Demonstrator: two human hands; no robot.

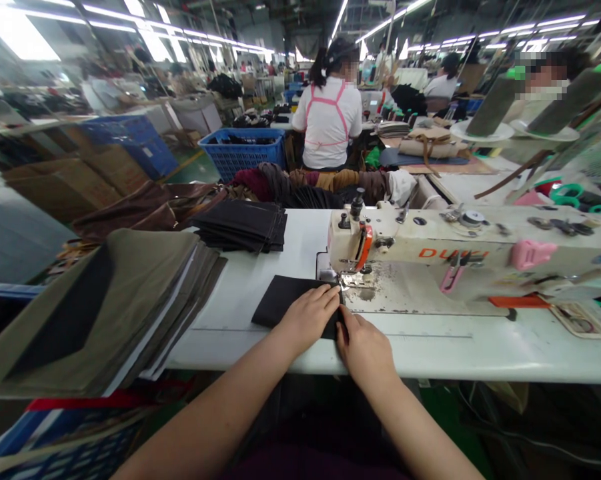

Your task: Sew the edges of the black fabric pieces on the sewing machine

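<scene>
Several cardboard boxes [45,193] sit at the far left of a big, busy sewing floor with strip lights overhead, and blue crates [145,143] stand behind them, too blurry to see into. Next up is a fat olive pile [105,287] of flat pieces at the left end of the white counter [430,347], then a dark stack [243,223] farther back. Behind that there's a blue basket [230,160] with dark stuff in it, can't make out what. The black piece [275,300] lies flat on the counter, its upper right corner right by the needle area. Left hand [307,317] is laid flat on top, fingers stretched out, no grip. Beyond sits a co-worker [325,120], back turned. Right hand [367,343] is curled at the piece's right edge; can't tell if it's pinching it. Then comes the sewing machine [405,233], its orange lettering partly covered by pink snips [453,273], with thread cones [497,103] above and a little tray [587,335] farther right, contents unclear.
</scene>
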